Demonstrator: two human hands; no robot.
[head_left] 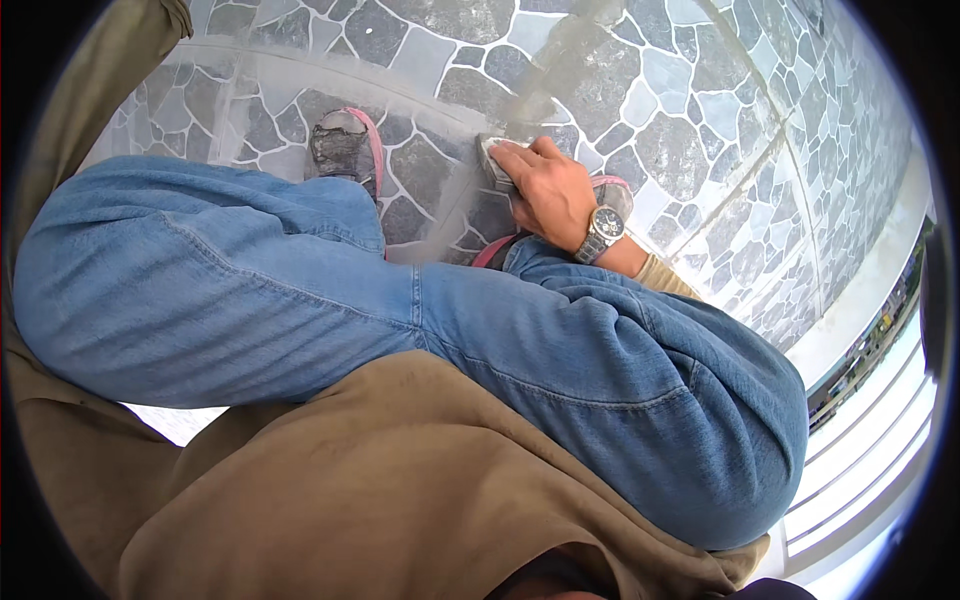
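Observation:
My right hand [553,192], with a metal wristwatch [603,228] at its wrist, presses down on a small grey block [489,160] with a whitish top. The block lies against the stone-patterned tile floor [672,152]. Its fingers are closed over the block, which hides most of it, so its exact kind cannot be told. Beneath it runs a hazy, pale grey smear [440,235] along a tile joint. Only the brown sleeve [105,85] of my left arm shows, reaching up at the far left; my left hand is out of view.
My bent legs in blue jeans [330,280] fill the middle. My left shoe [345,150], dark with a pink edge, stands left of the smear; my right shoe [612,195] is partly hidden behind my right hand. At the right are a pale ledge [860,290] and a white railing [860,470].

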